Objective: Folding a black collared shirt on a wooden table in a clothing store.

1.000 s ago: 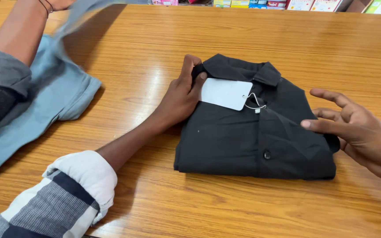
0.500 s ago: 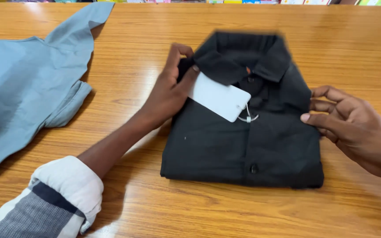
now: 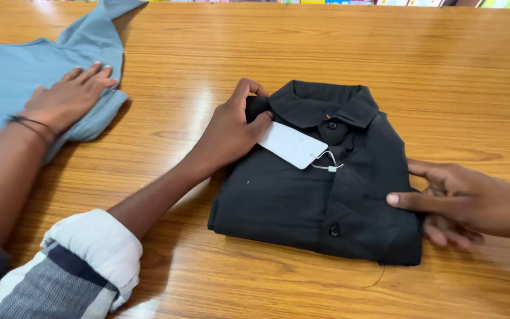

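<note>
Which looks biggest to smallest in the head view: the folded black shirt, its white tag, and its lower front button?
1. Folded black shirt, by far the largest, flat on the wooden table.
2. White tag, lying just below the collar.
3. Lower front button, a small dark dot.

A black folded shirt [image 3: 320, 183] with matching black buttons [image 3: 334, 230] lies on a honey-brown wooden table [image 3: 455, 77] streaked with darker grain and pale glare. A plain white tag [image 3: 292, 144] rests just below the black collar on a thin white loop — a tiny orange-red fleck shows inside the collar. At the left, a pale blue-grey shirt [image 3: 7, 77] in one solid tone is spread flat. The rolled sleeve [image 3: 72, 266] on the left hand's [image 3: 231, 127] arm shows a white cuff over grey and white blocks crossed by a navy band. A thin dark band [image 3: 30, 125] circles another person's wrist — bright, multicoloured packages line the far edge.
</note>
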